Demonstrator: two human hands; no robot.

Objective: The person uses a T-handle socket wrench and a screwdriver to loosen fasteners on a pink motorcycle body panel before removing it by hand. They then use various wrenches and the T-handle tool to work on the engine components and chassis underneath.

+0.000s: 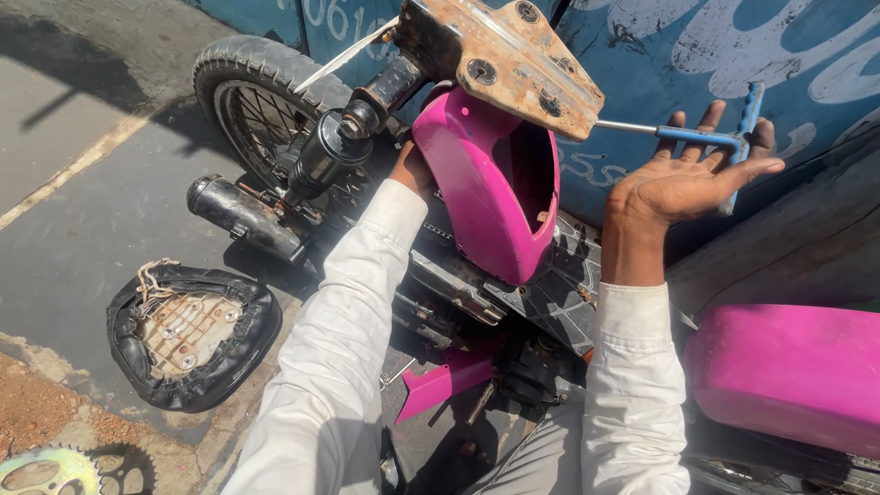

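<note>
Nearest me, at the far left corner of my view, a toothed sprocket (46,472) lies on the ground, and just beyond it the removed black seat (190,333) rests upside down. A pink tank (788,371) sits near on my right. My left hand (410,170) reaches behind the pink side cover (486,188); I cannot tell whether it grips anything. My right hand (687,179) is spread flat, fingers loose, against the blue T-handle wrench (710,137), whose shaft runs left under the rusty plate (513,60). Farther left stands the rear wheel (261,105).
</note>
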